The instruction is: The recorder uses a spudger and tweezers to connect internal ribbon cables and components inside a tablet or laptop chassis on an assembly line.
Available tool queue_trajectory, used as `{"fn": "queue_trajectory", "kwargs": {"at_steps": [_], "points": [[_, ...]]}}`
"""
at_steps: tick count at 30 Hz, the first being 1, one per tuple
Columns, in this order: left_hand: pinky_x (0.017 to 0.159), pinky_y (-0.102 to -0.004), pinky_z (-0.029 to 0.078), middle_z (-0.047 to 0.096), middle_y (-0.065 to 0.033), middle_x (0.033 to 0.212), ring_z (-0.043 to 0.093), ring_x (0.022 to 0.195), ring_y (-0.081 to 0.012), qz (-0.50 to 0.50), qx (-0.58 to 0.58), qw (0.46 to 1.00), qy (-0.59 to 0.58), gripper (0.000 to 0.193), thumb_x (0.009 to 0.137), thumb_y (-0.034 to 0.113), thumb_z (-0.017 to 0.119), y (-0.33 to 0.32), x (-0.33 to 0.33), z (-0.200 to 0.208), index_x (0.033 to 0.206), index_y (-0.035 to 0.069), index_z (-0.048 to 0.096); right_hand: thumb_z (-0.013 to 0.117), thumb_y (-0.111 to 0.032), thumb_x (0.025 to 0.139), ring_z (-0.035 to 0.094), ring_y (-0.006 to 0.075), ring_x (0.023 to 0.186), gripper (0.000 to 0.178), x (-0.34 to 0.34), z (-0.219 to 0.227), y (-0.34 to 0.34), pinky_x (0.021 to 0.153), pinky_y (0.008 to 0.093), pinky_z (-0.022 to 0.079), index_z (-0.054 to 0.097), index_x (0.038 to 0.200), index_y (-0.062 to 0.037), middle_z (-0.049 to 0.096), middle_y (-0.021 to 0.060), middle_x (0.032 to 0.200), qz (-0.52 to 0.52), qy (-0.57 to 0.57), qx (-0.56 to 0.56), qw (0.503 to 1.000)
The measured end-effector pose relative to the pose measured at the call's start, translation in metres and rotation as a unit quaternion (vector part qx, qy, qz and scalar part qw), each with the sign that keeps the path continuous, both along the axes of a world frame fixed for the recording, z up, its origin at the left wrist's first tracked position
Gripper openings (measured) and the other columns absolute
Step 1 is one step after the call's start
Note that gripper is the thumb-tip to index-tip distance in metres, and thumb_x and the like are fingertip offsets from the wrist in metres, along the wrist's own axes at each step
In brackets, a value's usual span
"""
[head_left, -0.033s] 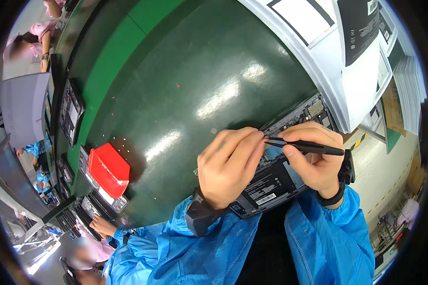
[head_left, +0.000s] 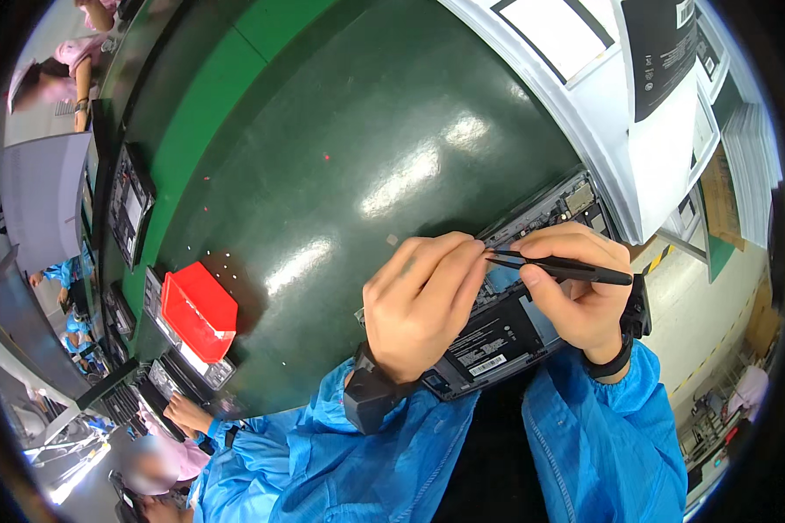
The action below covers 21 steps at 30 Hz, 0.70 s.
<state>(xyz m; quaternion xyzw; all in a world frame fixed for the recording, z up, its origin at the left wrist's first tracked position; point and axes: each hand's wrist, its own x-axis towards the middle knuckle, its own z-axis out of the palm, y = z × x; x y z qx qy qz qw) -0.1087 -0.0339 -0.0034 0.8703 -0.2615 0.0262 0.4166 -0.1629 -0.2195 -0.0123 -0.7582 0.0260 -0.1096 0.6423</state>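
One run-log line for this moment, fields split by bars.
right hand: holds black tweezers | left hand: at tweezer tips, own hold unclear | under hands: opened electronic device | farther left: red bin

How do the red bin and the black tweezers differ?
Color: the bin is bright red, the tweezers black. Shape: the bin is broad and boxy, the tweezers slim and pointed. State: the bin stands untouched to the left, while the right hand holds the tweezers, tips near the left hand.
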Motion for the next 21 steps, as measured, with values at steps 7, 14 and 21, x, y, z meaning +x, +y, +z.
{"fn": "queue_trajectory", "kwargs": {"at_steps": [7,14,21], "points": [[0.071,-0.0342,0.057,0.074,-0.0116,0.092,0.072,0.082,-0.0259,-0.001,0.011,1.0,-0.024,0.022,0.072,-0.004,0.083,-0.001,0.0,-0.004,0.092,-0.001,0.074,0.079,0.001,0.083,0.068,0.0116,0.07,0.015,0.002,0.002,-0.002,0.06,0.0211,0.052,0.076,0.098,0.0022,0.076,0.0128,0.094,0.008,0.02,-0.03,0.999],[0.076,-0.0359,0.058,0.075,-0.0141,0.098,0.072,0.086,-0.0279,0.006,-0.005,1.0,0.01,0.021,0.073,-0.003,0.083,0.011,-0.001,-0.003,0.093,-0.002,0.076,0.078,0.001,0.084,0.065,0.0091,0.066,0.015,0.004,0.009,-0.001,0.057,0.0202,0.049,0.076,0.099,0.0029,0.076,0.0131,0.093,-0.004,0.066,0.011,0.998],[0.078,-0.0362,0.059,0.076,-0.0145,0.1,0.072,0.09,-0.0285,0.01,0.01,1.0,-0.003,0.02,0.074,-0.003,0.084,0.01,-0.004,-0.007,0.092,-0.003,0.076,0.078,0.002,0.084,0.061,0.0066,0.063,0.015,0.007,0.012,0.002,0.053,0.0185,0.045,0.077,0.099,0.003,0.074,0.0112,0.087,-0.027,0.135,0.058,0.989]]}}
